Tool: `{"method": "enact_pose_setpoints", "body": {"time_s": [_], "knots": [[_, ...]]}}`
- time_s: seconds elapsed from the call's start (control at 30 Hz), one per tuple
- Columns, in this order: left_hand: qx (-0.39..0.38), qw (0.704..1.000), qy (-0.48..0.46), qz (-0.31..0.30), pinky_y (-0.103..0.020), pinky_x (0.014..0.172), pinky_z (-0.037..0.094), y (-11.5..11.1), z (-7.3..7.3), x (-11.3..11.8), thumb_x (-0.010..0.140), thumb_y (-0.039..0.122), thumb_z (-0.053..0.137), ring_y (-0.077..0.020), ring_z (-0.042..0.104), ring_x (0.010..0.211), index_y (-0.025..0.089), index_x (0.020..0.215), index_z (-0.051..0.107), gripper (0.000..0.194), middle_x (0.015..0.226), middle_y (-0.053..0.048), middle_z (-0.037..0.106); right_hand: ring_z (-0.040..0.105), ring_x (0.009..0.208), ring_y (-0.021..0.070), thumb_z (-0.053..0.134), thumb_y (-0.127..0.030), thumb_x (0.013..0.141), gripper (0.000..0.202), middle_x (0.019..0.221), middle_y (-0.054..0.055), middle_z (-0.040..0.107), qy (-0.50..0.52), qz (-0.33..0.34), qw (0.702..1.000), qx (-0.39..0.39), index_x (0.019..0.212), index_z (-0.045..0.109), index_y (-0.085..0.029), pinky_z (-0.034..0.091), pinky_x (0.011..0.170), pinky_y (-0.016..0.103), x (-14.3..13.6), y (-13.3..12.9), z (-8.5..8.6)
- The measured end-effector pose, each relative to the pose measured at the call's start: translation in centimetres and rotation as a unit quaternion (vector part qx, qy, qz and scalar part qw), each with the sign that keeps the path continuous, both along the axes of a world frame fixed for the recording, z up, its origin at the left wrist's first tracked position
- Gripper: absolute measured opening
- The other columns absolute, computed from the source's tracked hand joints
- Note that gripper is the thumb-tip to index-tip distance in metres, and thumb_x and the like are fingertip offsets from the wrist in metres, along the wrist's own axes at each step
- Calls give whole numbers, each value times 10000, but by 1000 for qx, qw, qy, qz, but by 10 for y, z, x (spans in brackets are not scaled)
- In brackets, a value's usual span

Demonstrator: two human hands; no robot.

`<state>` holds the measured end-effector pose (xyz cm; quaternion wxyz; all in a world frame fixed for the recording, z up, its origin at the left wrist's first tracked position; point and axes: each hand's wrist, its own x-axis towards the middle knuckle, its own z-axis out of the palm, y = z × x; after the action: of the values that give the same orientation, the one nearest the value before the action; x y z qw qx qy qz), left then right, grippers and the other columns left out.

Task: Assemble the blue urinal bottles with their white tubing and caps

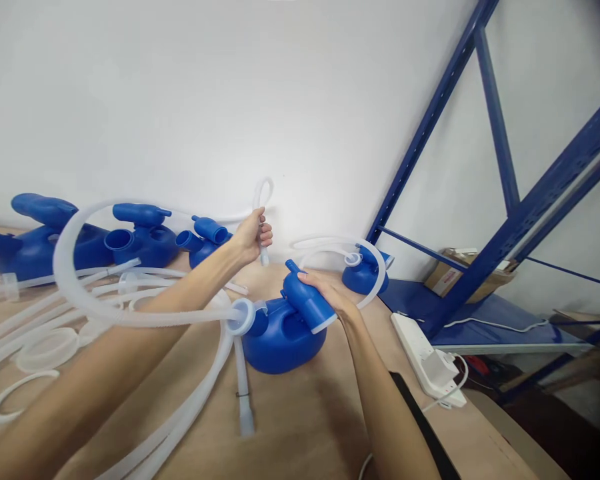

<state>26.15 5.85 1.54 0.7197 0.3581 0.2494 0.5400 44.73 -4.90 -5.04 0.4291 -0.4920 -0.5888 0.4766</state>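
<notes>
My left hand (253, 235), raised near the wall, is closed around a translucent white hose (69, 260); a small loop stands above the fist and the tip hangs below it. The hose curves round to the left and runs into a white cap (241, 317) on the neck of a blue plastic urinal bottle (283, 347). My right hand (327, 290) grips a blue spout-shaped receiver (303, 293) with a pale rim and narrow nipple, lying tilted over the bottle's top. I cannot tell whether the receiver is attached to the bottle.
More blue bottles (147, 247) stand along the wall to the left; another bottle (363, 275) with a coiled hose is behind right. Loose hoses (193, 400) and white rings (47, 350) lie left. A power strip (425, 357) and blue metal shelving (500, 333) are right.
</notes>
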Motion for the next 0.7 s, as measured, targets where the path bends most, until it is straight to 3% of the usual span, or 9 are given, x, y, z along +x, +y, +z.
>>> {"method": "enact_pose_setpoints", "body": {"time_s": [0.1,0.23,0.4,0.53,0.7], "knots": [[-10,995,-102,-2,-171,346,192,4,-8,20,1008,366,552,-64,244,342,221,730,354,371,514,107,256,735,991,284,723,-537,824,446,965,59,770,9,7,1000,-26,1137,738,-220,601,886,394,-2,1,3],[-15,981,-191,-26,-174,358,230,4,-14,25,1050,379,478,-65,266,350,215,715,345,396,511,99,253,707,974,245,752,-514,805,371,1016,32,763,-43,6,999,-16,1033,748,-222,563,916,348,-1,2,11],[-31,973,-222,-58,-185,340,200,-1,-16,27,1068,344,465,-61,262,341,202,685,373,419,490,91,243,684,994,256,753,-529,793,384,1033,28,757,-66,-1,998,-20,1040,756,-235,551,889,354,-3,2,15],[-62,965,-239,-83,-174,328,186,-3,-21,31,1078,359,450,-53,243,336,203,651,319,473,477,93,205,649,1034,266,727,-518,802,333,993,24,734,-105,-4,994,23,967,754,-230,525,892,347,-6,2,15],[-91,955,-252,-125,-154,307,167,-7,-28,33,1022,283,591,-29,210,328,209,642,283,495,486,111,175,620,981,247,682,-493,849,272,869,13,673,-119,0,992,51,831,693,-222,488,859,316,-7,2,12]]}}
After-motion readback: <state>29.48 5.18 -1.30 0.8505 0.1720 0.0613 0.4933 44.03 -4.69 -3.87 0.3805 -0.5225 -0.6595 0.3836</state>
